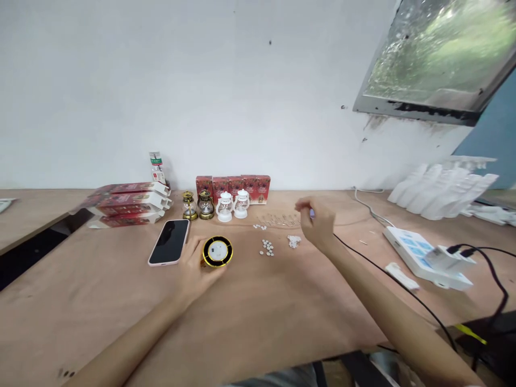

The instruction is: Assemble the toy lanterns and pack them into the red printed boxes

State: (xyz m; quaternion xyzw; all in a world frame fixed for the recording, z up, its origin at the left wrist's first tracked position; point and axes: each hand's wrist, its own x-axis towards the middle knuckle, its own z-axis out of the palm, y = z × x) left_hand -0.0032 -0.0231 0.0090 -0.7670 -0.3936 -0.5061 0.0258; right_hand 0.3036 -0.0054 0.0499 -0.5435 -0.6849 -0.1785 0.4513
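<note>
My left hand is closed around the side of a round black-and-gold piece with a white centre. It resembles the upturned base of a small lantern. My right hand is raised over the table's right half, fingers curled together. A small bluish-purple bit shows at its fingers, but the fingers hide most of what they grip. Between the hands lie several white discs, a small heap of white plastic parts and several thin clear pieces.
A phone lies left of my left hand. Behind stand two bronze lanterns, two white lanterns and red boxes. More red cartons lie left. At right are a power strip, white parts and a black cable.
</note>
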